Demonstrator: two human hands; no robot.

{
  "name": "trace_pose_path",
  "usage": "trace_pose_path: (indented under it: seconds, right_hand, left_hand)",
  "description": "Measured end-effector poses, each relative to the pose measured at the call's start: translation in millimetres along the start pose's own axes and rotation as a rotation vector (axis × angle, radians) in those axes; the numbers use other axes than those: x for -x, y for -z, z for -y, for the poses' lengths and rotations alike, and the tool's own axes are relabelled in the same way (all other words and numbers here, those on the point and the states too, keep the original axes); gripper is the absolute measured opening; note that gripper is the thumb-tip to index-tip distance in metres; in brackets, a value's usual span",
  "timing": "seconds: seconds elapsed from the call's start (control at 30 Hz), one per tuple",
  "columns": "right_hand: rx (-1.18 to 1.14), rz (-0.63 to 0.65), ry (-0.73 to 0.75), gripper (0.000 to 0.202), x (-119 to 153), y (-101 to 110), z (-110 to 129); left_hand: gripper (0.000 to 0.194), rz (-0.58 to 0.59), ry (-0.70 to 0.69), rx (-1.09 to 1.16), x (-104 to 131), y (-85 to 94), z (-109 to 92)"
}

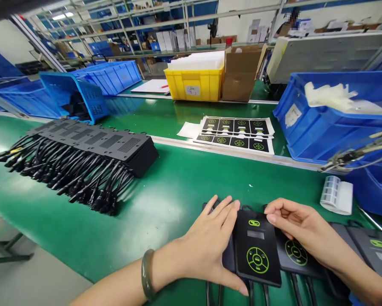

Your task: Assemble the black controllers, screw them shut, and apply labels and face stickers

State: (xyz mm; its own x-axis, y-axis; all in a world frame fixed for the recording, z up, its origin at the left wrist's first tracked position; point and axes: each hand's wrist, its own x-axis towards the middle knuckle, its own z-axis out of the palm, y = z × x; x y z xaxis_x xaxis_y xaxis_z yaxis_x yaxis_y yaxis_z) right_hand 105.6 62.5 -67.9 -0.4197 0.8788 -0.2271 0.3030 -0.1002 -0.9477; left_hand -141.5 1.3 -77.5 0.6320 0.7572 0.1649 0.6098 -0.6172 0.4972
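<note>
A black control box with a glossy panel sticker [257, 238] lies in front of me, its face printed with a green logo, a small grey window and a ring of green buttons. My right hand [293, 225] is closed in a pinch at the sticker's top right corner. My left hand [210, 242] lies flat with fingers spread along the left side, over a neighbouring box it mostly hides. Partly under my right hand is another control box [296, 253] with the same green ring. Black cables [296, 289] run from the boxes toward me.
Sticker sheets [235, 134] lie across the table's rail. A row of black boxes with cables [92, 144] stands at left. A label roll [336, 195] and a blue bin [334, 119] are at right. Behind stand a yellow crate [194, 83] and a cardboard box [240, 74].
</note>
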Motion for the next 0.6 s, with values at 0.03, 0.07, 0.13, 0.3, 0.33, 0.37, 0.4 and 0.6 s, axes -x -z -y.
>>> trace_pose_path:
  seconds: [0.03, 0.07, 0.13, 0.3, 0.33, 0.37, 0.4, 0.6]
  right_hand:
    - [0.009, 0.001, -0.002, 0.033, 0, 0, 0]
    - [0.015, 0.001, -0.003, 0.032, 0, 1, 0]
    - [0.025, 0.008, -0.006, 0.032, 0, 1, -1]
    - [0.026, 0.008, -0.01, 0.031, -1, 1, -1]
    - [0.025, 0.005, -0.011, 0.031, -1, 1, -1]
    - [0.024, 0.004, -0.012, 0.031, -1, 1, -1]
    - [0.023, 0.002, -0.013, 0.031, -1, 1, -2]
    - [0.031, -0.001, -0.023, 0.031, 0, 0, -1]
  left_hand:
    - [0.125, -0.023, -0.006, -0.027, 1, 2.6, -1]
    - [0.123, -0.055, -0.01, -0.054, 3, 6.1, -2]
    - [0.104, -0.132, -0.016, -0.104, 10, 14.6, -8]
    - [0.036, -0.173, -0.112, -0.219, 37, 16.6, -27]
    - [0.033, -0.192, -0.124, -0.245, 42, 11.7, -30]
    - [0.033, -0.222, -0.127, -0.272, 47, 5.9, -32]
    - [0.035, -0.254, -0.128, -0.299, 50, 0.0, -34]
    - [0.037, -0.353, -0.071, -0.425, 57, -24.5, -43]
